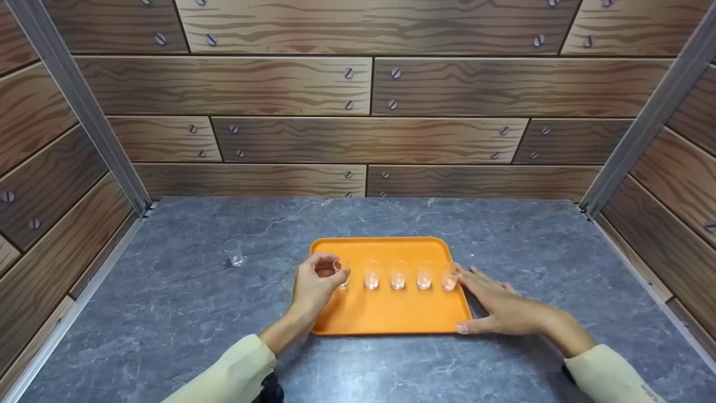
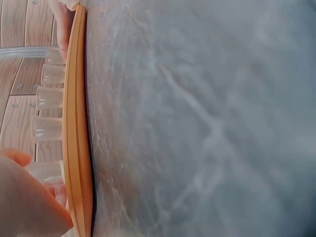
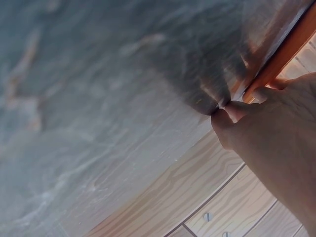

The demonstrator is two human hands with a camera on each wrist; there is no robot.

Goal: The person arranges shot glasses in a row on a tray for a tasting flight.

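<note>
An orange tray [image 1: 386, 313] lies on the table, with several small clear cups in a row across it. My left hand [image 1: 314, 285] pinches the leftmost cup [image 1: 343, 280] between thumb and fingers, at the tray's left side. In the left wrist view that cup [image 2: 45, 171] is upright, partly hidden by the hand. My right hand [image 1: 498, 302] rests at the tray's right edge, its thumb on the front right corner. Its index finger reaches the rightmost cup [image 1: 449, 278]; the other fingers touch the table, as the right wrist view shows.
Another clear cup [image 1: 235, 254] stands on the grey marbled table [image 1: 184, 313], left of the tray. Wood-patterned walls [image 1: 358, 140] enclose the table at the back and both sides, with metal posts [image 1: 100, 129] at the rear corners.
</note>
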